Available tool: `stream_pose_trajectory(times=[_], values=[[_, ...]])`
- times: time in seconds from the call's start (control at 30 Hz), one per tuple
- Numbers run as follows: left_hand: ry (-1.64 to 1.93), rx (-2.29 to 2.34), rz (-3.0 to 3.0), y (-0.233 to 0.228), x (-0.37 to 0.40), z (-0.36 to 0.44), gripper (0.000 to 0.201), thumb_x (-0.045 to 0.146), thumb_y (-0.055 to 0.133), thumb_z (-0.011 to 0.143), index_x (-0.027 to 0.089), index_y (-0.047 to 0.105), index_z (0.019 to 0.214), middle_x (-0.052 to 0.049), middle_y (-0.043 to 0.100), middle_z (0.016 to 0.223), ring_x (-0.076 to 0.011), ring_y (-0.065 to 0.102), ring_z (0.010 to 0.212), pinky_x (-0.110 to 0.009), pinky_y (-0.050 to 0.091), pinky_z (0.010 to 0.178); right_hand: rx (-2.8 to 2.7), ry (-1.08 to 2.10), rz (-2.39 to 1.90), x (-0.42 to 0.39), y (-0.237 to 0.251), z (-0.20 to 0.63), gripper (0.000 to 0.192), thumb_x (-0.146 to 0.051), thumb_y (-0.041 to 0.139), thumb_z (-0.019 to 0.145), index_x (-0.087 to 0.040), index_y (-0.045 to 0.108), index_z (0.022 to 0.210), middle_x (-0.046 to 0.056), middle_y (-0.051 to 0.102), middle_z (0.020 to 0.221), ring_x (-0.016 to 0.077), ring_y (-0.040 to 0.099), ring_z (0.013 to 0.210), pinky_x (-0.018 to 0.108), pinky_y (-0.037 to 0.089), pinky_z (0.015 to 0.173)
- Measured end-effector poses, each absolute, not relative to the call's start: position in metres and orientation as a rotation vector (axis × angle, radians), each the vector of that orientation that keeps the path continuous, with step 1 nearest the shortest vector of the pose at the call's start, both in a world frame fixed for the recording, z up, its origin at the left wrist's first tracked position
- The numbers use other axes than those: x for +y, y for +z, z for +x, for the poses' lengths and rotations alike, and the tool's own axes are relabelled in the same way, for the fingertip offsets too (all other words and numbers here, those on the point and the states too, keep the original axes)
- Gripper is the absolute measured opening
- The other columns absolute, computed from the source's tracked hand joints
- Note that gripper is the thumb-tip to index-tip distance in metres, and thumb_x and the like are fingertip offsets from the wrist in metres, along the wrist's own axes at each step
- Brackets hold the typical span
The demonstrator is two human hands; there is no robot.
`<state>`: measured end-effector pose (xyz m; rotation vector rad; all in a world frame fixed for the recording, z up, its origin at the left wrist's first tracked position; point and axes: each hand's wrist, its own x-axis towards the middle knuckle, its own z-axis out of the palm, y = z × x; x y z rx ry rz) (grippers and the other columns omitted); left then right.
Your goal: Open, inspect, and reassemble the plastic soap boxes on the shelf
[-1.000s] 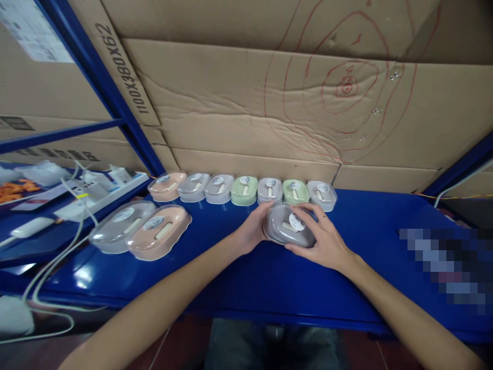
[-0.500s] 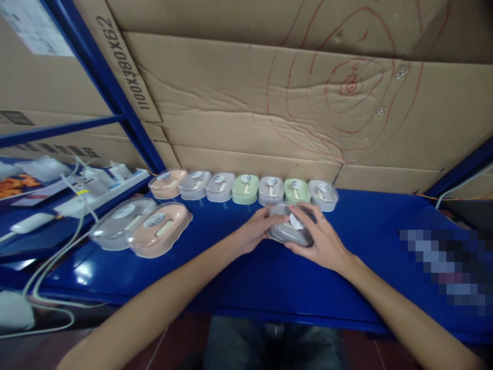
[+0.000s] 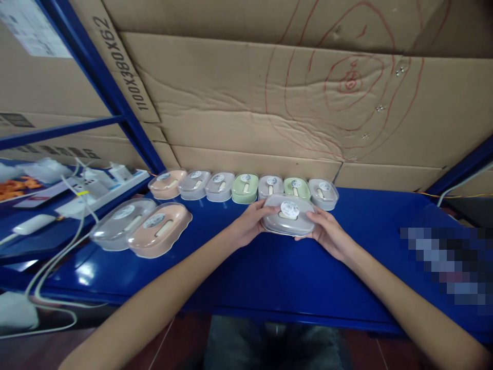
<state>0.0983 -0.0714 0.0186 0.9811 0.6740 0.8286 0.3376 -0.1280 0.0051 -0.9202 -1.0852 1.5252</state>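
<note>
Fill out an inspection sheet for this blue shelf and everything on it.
Surface: glossy blue shelf, reflections at its left end.
Job's things: grey lidded box with round label, gripped at both ends.
Clutter: row of seven lidded boxes along the back; clear box touching peach box at left.
Hands: left hand and right hand each grip one end.
Cables: white cables at far left; power strip.
Surroundings: cardboard wall with red scribbles; blue frame post.

Left hand, right hand cupped inward
</note>
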Motion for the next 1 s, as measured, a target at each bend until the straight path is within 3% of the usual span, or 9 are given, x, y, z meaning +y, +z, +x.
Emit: stream_pose_trajectory(times=[0.27, 0.77, 0.87, 1.0], values=[[0.756, 0.659, 0.992, 0.013, -0.067, 0.095, 0.053, 0.033, 0.094, 0.079, 0.014, 0.073, 0.124, -0.015, 0.078, 0.116, -0.0257, 0.074, 0.097, -0.040, 0.066, 0.083, -1.002, 1.549, -0.904, -0.121, -0.004, 0.342, 0.039, -0.038, 0.090, 0.088, -0.018, 0.074, 0.117, 0.012, 0.082, 0.117, 0.0264, 0.080, 0.087, 0.040, 0.074, 0.064], [0.738, 0.620, 1.083, 0.022, -0.067, 0.090, 0.057, 0.033, 0.095, 0.077, 0.017, 0.073, 0.127, -0.016, 0.076, 0.124, -0.0275, 0.073, 0.104, -0.041, 0.067, 0.083, -1.010, 1.558, -0.919, -0.125, 0.002, 0.342, 0.049, -0.038, 0.093, 0.082, -0.021, 0.072, 0.123, 0.012, 0.080, 0.124, 0.0297, 0.079, 0.100, 0.044, 0.074, 0.072], [0.760, 0.684, 1.079, 0.026, -0.067, 0.091, 0.058, 0.035, 0.096, 0.076, 0.016, 0.073, 0.126, -0.016, 0.076, 0.123, -0.0285, 0.073, 0.105, -0.042, 0.066, 0.083, -1.062, 1.538, -0.963, -0.125, 0.001, 0.341, 0.048, -0.042, 0.094, 0.081, -0.021, 0.073, 0.118, 0.010, 0.081, 0.113, 0.0277, 0.080, 0.096, 0.043, 0.073, 0.073], [0.916, 0.864, 1.126, 0.028, -0.061, 0.086, 0.053, 0.042, 0.095, 0.075, 0.019, 0.073, 0.116, -0.009, 0.075, 0.107, -0.0222, 0.070, 0.094, -0.033, 0.060, 0.075, -1.380, 1.372, -1.099, -0.129, 0.002, 0.337, 0.042, -0.051, 0.096, 0.078, -0.018, 0.074, 0.089, 0.004, 0.076, 0.081, 0.0189, 0.073, 0.071, 0.033, 0.065, 0.066]])
